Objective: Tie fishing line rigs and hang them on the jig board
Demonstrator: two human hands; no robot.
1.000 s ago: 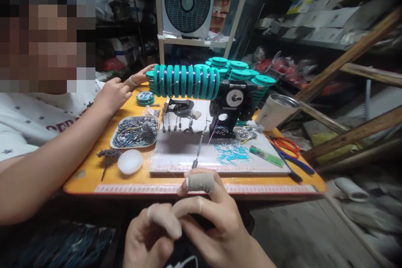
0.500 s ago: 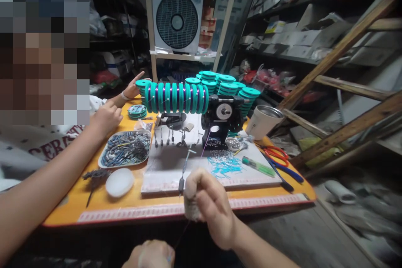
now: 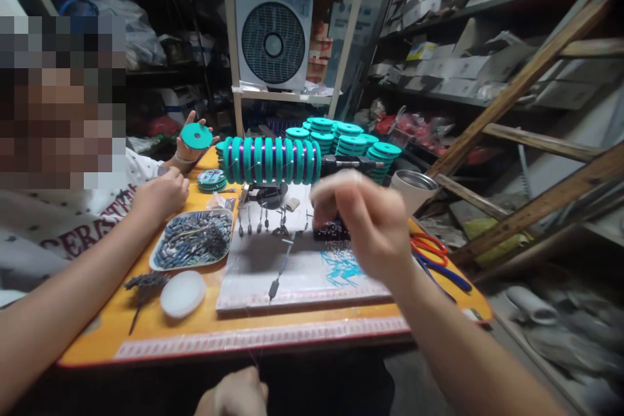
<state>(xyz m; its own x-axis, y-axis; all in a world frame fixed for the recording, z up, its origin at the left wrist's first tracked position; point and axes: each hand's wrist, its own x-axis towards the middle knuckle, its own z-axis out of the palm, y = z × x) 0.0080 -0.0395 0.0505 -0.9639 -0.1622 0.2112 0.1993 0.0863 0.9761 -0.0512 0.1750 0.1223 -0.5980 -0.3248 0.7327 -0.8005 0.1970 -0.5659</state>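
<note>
My left hand (image 3: 234, 393) is closed below the table's front edge. A faint thin line (image 3: 255, 357) rises from its fingers. My right hand (image 3: 373, 221) is raised over the right of the white board (image 3: 244, 296), fingers curled and smeared by motion; whatever they hold is hidden. It covers most of the black winding machine (image 3: 336, 229). Left of it, a row of teal spools (image 3: 273, 161) with purple line between them sits on the machine's shaft. On the board lies a dark sinker (image 3: 273, 289) on a thin leader, with blue line clippings (image 3: 338, 268) farther right.
A co-worker at the left holds up a teal spool (image 3: 196, 136). Nearby are a tray of small metal parts (image 3: 192, 240), a white round lid (image 3: 182, 294), pliers (image 3: 446, 276), orange-handled scissors (image 3: 429, 244) and a cup (image 3: 414, 188). Stacked spools (image 3: 351, 143) stand behind.
My right hand has moved up and forward from the table's front edge to the machine. My left hand stays low. The co-worker's far hand has lifted a teal spool.
</note>
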